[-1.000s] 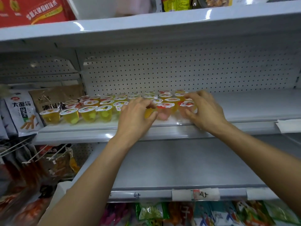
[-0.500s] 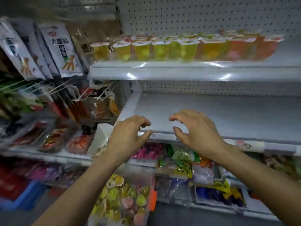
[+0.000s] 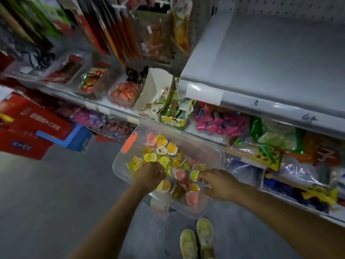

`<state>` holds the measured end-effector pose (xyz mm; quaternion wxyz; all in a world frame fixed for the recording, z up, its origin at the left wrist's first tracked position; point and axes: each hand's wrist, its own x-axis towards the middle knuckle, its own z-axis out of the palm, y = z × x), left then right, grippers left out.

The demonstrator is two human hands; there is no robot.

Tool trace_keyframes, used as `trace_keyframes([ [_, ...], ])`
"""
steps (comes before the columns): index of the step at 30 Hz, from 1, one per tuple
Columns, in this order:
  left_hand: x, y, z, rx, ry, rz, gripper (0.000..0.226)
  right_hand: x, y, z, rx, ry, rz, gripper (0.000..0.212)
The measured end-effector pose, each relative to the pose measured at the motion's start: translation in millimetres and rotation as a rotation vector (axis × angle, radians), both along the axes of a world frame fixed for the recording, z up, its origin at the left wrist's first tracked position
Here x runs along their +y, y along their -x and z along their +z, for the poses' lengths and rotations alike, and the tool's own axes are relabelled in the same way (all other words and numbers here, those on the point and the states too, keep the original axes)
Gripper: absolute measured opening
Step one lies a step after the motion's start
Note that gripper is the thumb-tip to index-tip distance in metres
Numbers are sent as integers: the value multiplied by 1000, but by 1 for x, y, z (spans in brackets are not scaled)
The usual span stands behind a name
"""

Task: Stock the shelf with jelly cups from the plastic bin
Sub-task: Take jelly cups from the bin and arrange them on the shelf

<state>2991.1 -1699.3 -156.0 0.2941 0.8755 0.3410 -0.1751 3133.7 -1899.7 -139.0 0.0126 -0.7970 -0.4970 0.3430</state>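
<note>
A clear plastic bin (image 3: 214, 152) with an orange latch stands low in front of the shelving, holding several loose jelly cups (image 3: 164, 146) in yellow, orange and pink. My left hand (image 3: 149, 174) reaches down into the near left part of the bin, its fingers curled into the pile of cups. My right hand (image 3: 217, 184) is at the near right side, fingertips closing on a yellow cup (image 3: 193, 174). The shelf row where the cups stood is out of view. A bare grey shelf (image 3: 270, 58) lies at the upper right.
Lower shelves right of the bin hold bagged snacks (image 3: 270, 144) and pink packets (image 3: 220, 122). An open white carton (image 3: 156, 90) and trays of snacks stand behind the bin. Red cartons (image 3: 28, 126) lie on the floor at left. My shoes (image 3: 197, 238) stand just below the bin.
Both hands left the row of jelly cups on the upper shelf and dropped down into the bin. The view swung from the shelf to the floor.
</note>
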Motion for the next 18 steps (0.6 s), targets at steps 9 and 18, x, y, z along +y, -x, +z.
trace_keyframes([
  [9,18,-14,-131,461,-169,-154,45,50,30,-147,-27,261,82,37],
  [18,11,-35,-170,617,-481,-477,29,57,60,-216,-103,395,85,34],
])
